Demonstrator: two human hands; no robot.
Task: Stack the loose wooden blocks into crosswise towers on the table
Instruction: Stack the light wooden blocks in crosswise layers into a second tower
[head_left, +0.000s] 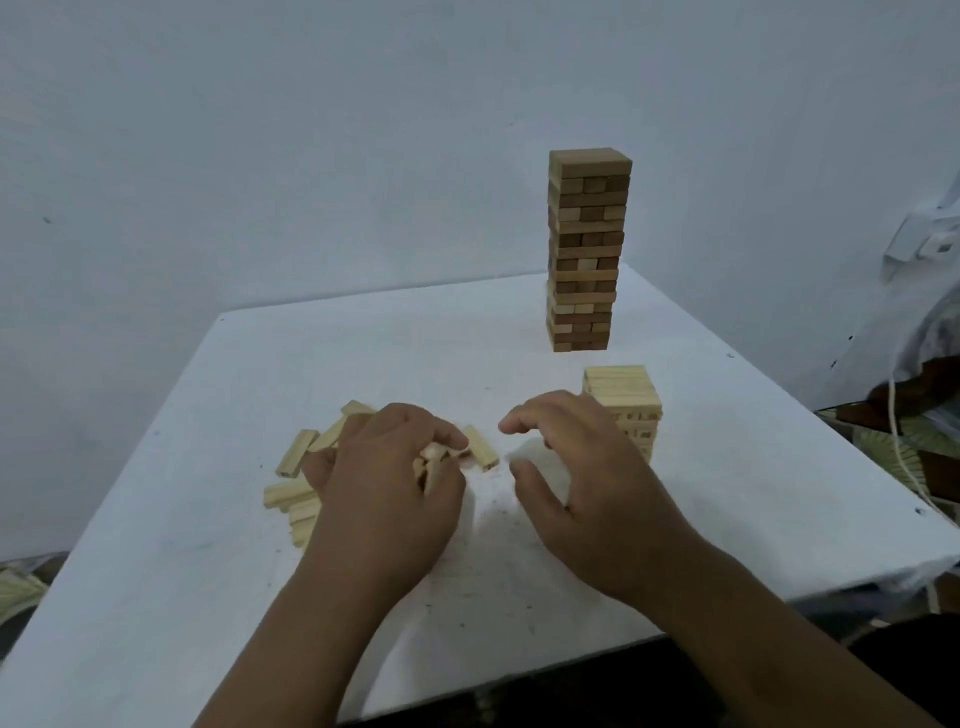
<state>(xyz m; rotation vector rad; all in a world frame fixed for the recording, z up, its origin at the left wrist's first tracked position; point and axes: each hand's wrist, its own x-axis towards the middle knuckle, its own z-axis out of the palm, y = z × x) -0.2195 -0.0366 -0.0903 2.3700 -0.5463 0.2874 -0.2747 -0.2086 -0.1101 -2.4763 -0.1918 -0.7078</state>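
A white desk (727, 467) with a smooth, scuffed, slightly speckled top carries two block towers and a scatter of loose blocks. The tall tower (587, 249) stands near the far edge, built of darker, mixed brown and tan rectangular wooden blocks laid three to a layer, each layer crosswise to the one below. Nearer, toward the right, a short tower (621, 397) of pale, light-grained wood shows a flat top of three parallel blocks; dark printed marks appear on some block sides, too small to read.

The loose pale blocks (298, 475) lie in a jumbled heap at left of centre, long squared sticks pointing various ways, some overlapping. The left hand (384, 483) rests over this heap, its grip curled around a few pale blocks bunched between fingers and thumb. One block (480, 447) lies just beyond its knuckles.

The right hand (576, 467) hovers above the desk just in front of the short tower, its grip released: fingers loosely arched, thumb apart, holding nothing.
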